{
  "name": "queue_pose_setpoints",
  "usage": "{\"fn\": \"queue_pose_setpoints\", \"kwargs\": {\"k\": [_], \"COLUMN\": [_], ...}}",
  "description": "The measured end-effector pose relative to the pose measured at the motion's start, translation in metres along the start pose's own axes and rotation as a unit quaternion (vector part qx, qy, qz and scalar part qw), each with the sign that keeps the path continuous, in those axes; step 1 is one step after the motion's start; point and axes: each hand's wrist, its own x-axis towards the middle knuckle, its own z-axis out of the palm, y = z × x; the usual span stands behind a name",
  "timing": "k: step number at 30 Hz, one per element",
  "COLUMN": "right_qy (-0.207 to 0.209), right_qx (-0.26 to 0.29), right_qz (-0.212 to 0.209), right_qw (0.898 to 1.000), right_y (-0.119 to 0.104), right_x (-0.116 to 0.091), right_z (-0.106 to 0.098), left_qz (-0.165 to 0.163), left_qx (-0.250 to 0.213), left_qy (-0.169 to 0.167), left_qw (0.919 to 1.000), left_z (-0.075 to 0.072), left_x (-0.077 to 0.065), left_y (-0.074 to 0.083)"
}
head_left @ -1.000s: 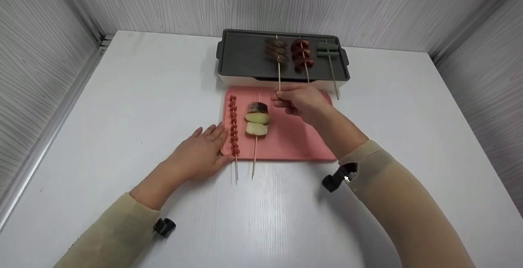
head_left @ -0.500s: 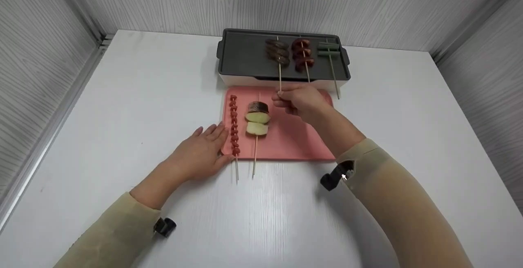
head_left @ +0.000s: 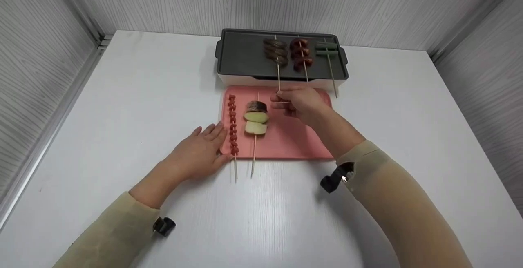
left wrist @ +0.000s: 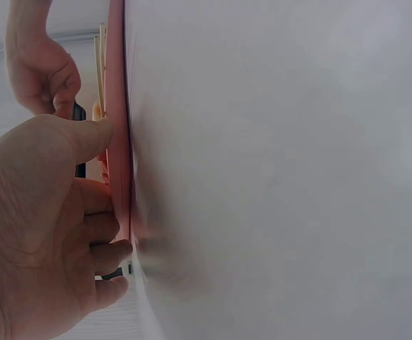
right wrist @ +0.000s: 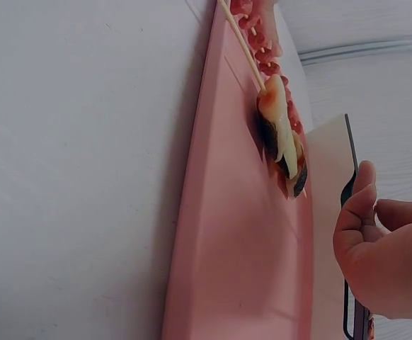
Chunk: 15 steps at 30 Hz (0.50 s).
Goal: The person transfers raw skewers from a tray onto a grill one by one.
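My right hand (head_left: 300, 102) pinches the lower end of a skewer with brown spiral-cut pieces (head_left: 276, 51), which lies over the dark griddle plate. My left hand (head_left: 198, 153) lies with fingers spread at the left edge of the pink tray (head_left: 294, 145); in the left wrist view its thumb and fingertips touch the tray's side. Beside those fingers is a skewer of small red pieces (head_left: 233, 125). To its right on the tray lies a skewer with pale slices and one dark-skinned piece (head_left: 256, 117). In the right wrist view, curled right-hand fingers (right wrist: 358, 205) appear near the griddle's edge.
The black-topped griddle (head_left: 243, 55) stands behind the tray, against the wall. It also bears a skewer of red spiral pieces (head_left: 301, 53) and one with green pieces (head_left: 327, 49), whose stick reaches over the front edge. White table (head_left: 261, 219) surrounds everything.
Almost nothing differs. The right hand keeps its pinch on the brown spiral skewer above the tray's back edge, and the left hand stays at the tray. The whole view shifts very slightly.
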Motion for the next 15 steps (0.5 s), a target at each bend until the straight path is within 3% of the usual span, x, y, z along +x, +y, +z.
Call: {"fn": "queue_pose_setpoints", "kwargs": {"k": [8,15], "right_qy": [0.002,-0.001], "right_qx": [-0.027,-0.087], "right_qz": [-0.001,-0.037], "right_qw": [1.0,0.996], "right_y": [0.006,0.016], "right_x": [-0.02,-0.044], "right_z": [-0.008,-0.025], "left_qz": [0.002,0.005], "left_qx": [0.003,0.002], "left_qy": [-0.002,0.006], "left_qw": [1.0,1.0], "left_z": [-0.001,-0.001], "left_x": [0.0,-0.001], "left_y": [0.002,0.001]}}
